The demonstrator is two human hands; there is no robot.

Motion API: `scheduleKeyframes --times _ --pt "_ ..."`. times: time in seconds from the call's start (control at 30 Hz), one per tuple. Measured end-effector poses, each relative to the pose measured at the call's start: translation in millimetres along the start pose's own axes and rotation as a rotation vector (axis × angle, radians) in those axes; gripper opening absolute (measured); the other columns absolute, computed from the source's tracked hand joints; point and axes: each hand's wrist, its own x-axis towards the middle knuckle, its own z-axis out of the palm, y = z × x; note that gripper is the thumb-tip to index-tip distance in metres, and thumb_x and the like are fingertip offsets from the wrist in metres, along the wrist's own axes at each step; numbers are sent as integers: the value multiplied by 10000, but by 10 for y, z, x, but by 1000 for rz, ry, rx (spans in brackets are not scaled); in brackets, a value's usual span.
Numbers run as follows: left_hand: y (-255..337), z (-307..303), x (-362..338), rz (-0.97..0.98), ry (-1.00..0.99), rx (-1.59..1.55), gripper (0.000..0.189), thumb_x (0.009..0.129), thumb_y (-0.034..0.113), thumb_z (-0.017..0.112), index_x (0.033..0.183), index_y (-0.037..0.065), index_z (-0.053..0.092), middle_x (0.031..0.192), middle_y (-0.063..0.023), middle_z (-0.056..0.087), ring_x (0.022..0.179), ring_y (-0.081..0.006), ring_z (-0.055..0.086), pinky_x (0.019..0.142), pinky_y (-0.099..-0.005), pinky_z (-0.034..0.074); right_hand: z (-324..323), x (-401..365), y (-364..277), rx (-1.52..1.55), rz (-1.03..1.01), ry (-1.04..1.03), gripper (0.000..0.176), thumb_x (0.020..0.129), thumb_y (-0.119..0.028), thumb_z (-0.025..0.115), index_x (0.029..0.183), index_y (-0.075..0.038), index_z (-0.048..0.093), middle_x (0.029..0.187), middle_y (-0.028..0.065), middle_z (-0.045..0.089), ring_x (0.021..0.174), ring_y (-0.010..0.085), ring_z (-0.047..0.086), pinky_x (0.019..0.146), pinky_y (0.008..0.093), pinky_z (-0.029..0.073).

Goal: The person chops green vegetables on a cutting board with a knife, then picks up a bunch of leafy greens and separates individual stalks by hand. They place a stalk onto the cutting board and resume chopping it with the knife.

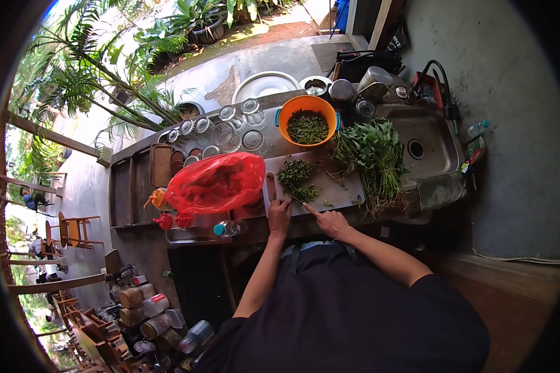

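Observation:
My right hand (333, 222) is closed around a knife (298, 202), its blade pointing left over the near part of a white cutting board (345, 196). At the board's near left edge my left hand (280, 214) is closed, fingertips close to the knife tip; what it pinches, if anything, is too small to make out. Chopped greens (295, 174) lie in a pile just beyond both hands. To the right, a big bunch of leafy stems with roots (379, 161) overlaps the board's edge. An orange colander-like bowl (286, 127) behind the board holds more chopped greens.
A red plastic bag (214, 183) sits left of the board, with a teal-capped bottle (230, 228) nearer me. Several upturned glasses (252, 140) stand behind it. On the right is a metal sink (438, 127). Metal pots (341, 91) stand at the back.

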Motion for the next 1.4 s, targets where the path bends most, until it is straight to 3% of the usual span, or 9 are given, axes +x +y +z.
scheduleKeyframes --times 0.4,0.5,0.8,1.0,1.2,1.27,1.4 --pt "41 13 88 -79 6 10 94 818 105 716 898 64 742 907 -106 656 897 -314 628 804 -410 508 -152 -61 -71 50 -2 -16 735 941 -156 477 1577 -332 155 740 200 653 652 390 657 658 524 544" --pt "-16 23 85 -7 5 22 97 806 104 730 896 72 749 925 -95 653 896 -305 628 794 -405 514 -154 -35 -64 31 -21 0 723 943 -158 476 1575 -326 168 743 202 656 658 394 659 661 524 543" --pt "-60 51 27 12 -5 -8 142 802 89 721 938 76 757 908 -97 657 892 -300 633 796 -406 517 69 126 -21 6 43 -34 785 946 -148 470 1568 -412 69 735 223 658 655 403 665 628 545 537" --pt "-54 61 48 -43 -3 27 148 814 86 713 955 64 753 879 -113 661 895 -306 637 804 -405 510 126 237 -52 35 17 70 802 944 -141 464 1566 -422 42 730 230 657 654 420 665 618 560 535" --pt "26 18 85 -42 53 27 90 830 101 706 901 50 729 867 -123 654 890 -316 634 808 -417 499 42 4 63 -4 -7 47 805 940 -144 464 1569 -413 41 723 210 653 622 404 648 615 545 527" --pt "25 19 64 -53 31 10 85 828 98 709 894 45 721 874 -123 650 891 -315 633 803 -418 502 -73 -99 63 4 23 -77 805 925 -128 456 1573 -399 61 789 226 667 710 417 670 691 549 542" --pt "11 16 33 -19 8 13 91 825 86 710 901 39 726 887 -123 646 891 -311 635 801 -413 507 -170 -163 52 14 54 -126 793 932 -136 459 1573 -396 71 791 222 664 704 417 663 691 546 538"
